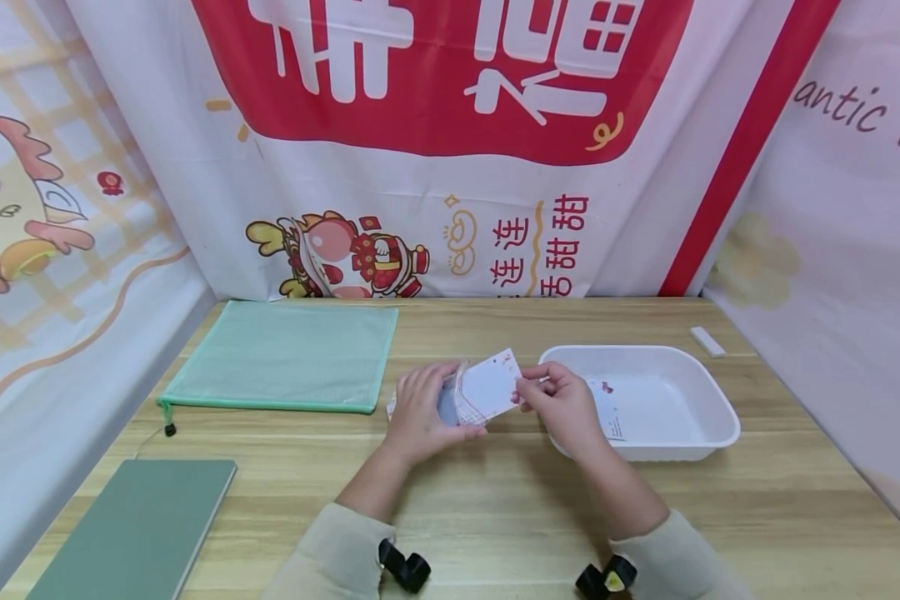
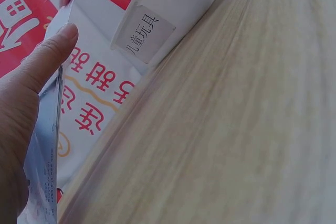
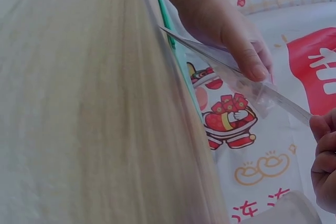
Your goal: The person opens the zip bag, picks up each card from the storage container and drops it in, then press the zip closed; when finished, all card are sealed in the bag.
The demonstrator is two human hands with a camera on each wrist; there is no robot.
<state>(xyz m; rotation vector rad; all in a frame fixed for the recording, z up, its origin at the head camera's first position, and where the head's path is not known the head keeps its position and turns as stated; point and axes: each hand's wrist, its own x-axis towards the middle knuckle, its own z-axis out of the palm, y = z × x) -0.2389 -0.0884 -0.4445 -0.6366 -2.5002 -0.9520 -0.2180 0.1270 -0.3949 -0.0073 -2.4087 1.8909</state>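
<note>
Where the wooden table (image 1: 487, 525) comes nearest the person on the left, a flat green notebook (image 1: 135, 533) lies at a slant; beyond it is a pale green mesh pouch (image 1: 285, 358) with a rectangular outline. To their right, the left hand (image 1: 422, 417) curls firmly round a glossy, clear plastic sleeve (image 1: 447, 404). A smooth white card (image 1: 487, 387), small prints on its face, juts out of the sleeve towards the right hand (image 1: 566, 408), its long axis running left to right, the right end tipped slightly away from the person. The right hand, nearer that free end, pinches its edge between thumb and fingertips; the card lies to its left. Just beyond, from where I stand, sits a shiny white tub (image 1: 660, 450) with rounded corners, a printed sheet (image 1: 609, 412) inside. Farthest right is a small white block (image 1: 708, 342).
</note>
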